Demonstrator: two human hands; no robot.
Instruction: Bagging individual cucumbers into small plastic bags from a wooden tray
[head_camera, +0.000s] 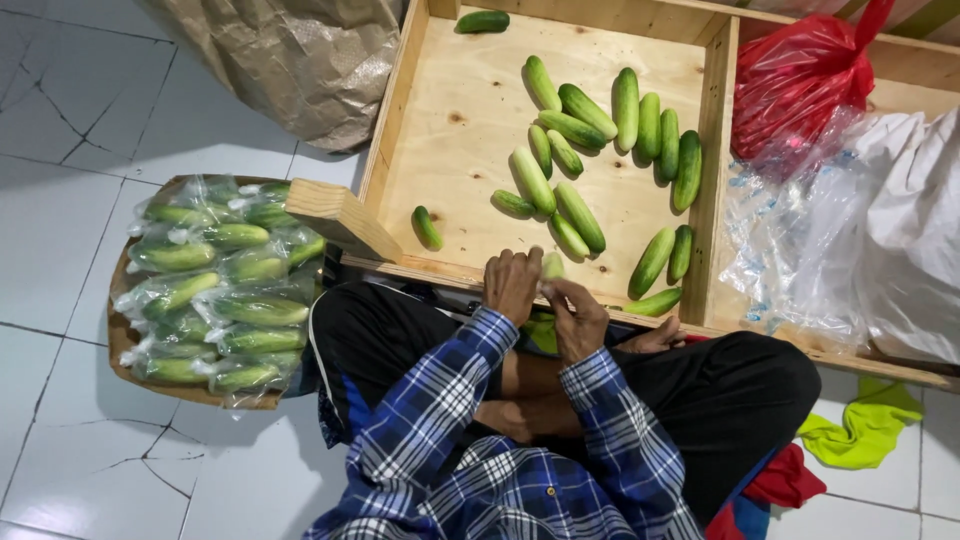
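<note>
A: What do the hands do?

B: The left hand (512, 283) and the right hand (578, 318) are close together at the front edge of the wooden tray (455, 150). Both pinch one cucumber (552, 266) between the fingers. It is pale green and stands nearly upright over the edge of the tray.

A: Do we see the whole cucumber?

B: No. Only the top end shows; the fingers cover the lower part. I cannot tell if there is a wrapping on it.

A: And below the hands?

B: Something green (541, 332) lies in the lap, mostly hidden by the wrists. I cannot say what it is.

A: What is around?

B: In the tray lie loose cucumbers (585, 125), darker green, most of them in the middle and to the right. To the left, on the floor, a flat basket (122, 340) holds cucumbers wrapped in clear plastic (215, 290). To the right are a red plastic bag (800, 80) and clear plastic bags (790, 250). The top of the picture cuts off the far part of the tray.
</note>
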